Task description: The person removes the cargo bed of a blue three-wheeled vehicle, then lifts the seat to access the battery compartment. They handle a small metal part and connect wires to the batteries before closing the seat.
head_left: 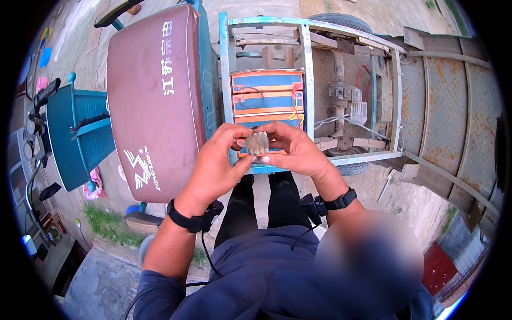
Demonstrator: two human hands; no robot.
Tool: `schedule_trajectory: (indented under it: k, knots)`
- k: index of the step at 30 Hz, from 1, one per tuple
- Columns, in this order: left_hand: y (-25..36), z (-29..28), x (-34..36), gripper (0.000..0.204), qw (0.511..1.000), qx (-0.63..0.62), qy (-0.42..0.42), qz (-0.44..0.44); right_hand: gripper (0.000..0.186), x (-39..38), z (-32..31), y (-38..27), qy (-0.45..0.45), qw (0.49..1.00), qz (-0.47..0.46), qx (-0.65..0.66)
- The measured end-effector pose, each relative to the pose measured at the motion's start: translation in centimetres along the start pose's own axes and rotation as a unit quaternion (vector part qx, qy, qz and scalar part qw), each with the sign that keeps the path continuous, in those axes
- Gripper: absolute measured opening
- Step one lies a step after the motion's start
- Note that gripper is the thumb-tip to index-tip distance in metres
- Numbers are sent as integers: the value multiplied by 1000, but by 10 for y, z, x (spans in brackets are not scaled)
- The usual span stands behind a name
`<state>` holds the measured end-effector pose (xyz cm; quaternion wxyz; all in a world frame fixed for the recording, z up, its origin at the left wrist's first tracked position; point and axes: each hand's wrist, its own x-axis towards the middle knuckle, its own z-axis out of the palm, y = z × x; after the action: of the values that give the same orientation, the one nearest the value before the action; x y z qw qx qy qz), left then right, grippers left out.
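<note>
Between my two hands, a small grey-brown block (257, 143) with a ribbed face is held above the open blue frame. Its exact kind cannot be made out. My left hand (220, 154) pinches its left side, thumb below and fingers above. From the other side, the fingers and thumb of my right hand (295, 151) close on its right edge. Just beyond the hands sit several blue batteries with orange edges (266, 81), stacked in a row inside the frame. Yellow and dark wires run across their tops. The hands partly cover the nearest battery.
A brown padded seat (152, 101) stands at the left. The pale blue metal frame (308, 69) surrounds the batteries, with an axle and motor (349, 104) to their right. A rusty metal cargo bed (448, 106) lies at the far right. Handlebars (36, 133) show at the far left.
</note>
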<state>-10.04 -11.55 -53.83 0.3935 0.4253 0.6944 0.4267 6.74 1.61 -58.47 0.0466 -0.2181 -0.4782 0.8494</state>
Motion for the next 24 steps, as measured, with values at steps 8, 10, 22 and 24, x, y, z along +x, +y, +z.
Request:
schedule_trajectory:
  k: [8, 10, 22, 24]
  knots:
    - [-2, 1, 2, 47, 998, -25, 40, -36, 45, 1, 4, 13, 65, 971, 24, 228]
    - [-7, 7, 3, 46, 997, -20, 60, -40, 42, 1, 7, 22, 45, 962, 0, 269]
    - [-30, 3, 9, 31, 993, -21, 102, -52, 47, 7, 10, 29, 42, 914, 21, 402]
    - [-34, -12, 16, 30, 987, -11, 144, -67, 48, 8, 3, 30, 59, 922, 38, 381]
